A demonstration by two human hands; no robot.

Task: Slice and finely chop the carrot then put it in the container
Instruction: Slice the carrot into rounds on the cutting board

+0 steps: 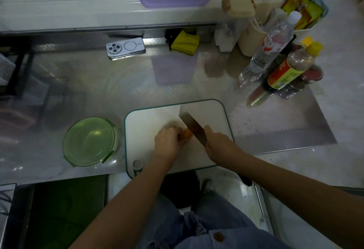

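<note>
- Head view, the work spot: a white cutting board [149,119] with a green rim lies on the steel counter [98,83], low of the frame's centre. The carrot [186,133] lies near the board's middle. Only a short orange stub of it shows, between the two hands.
- Head view, left hand [169,142]: it comes in from six o'clock. Its fingers are curled down over the carrot and pin it to the board, hiding most of it.
- Head view, right hand [218,144]: it comes in from four o'clock and is closed round the handle of the cleaver [194,124]. The broad blade slants away toward eleven o'clock. Its lower part is right against the carrot's exposed end.
- Head view, the goal: the round green container [88,140] stands just beside the board at its nine o'clock, lid off. Nothing orange can be seen inside it.
- Head view, progress: I judge the task to be early, in the slicing stage. No loose slices or chopped bits can be made out on the bare board, though the left hand may cover some. Left to do: the rest of the slicing, the fine chop, then moving the pieces to the container.
- Head view, surroundings: a phone [126,48] lies at eleven o'clock of the board, a yellow cloth [185,42] at twelve, and bottles [291,65] at two.
</note>
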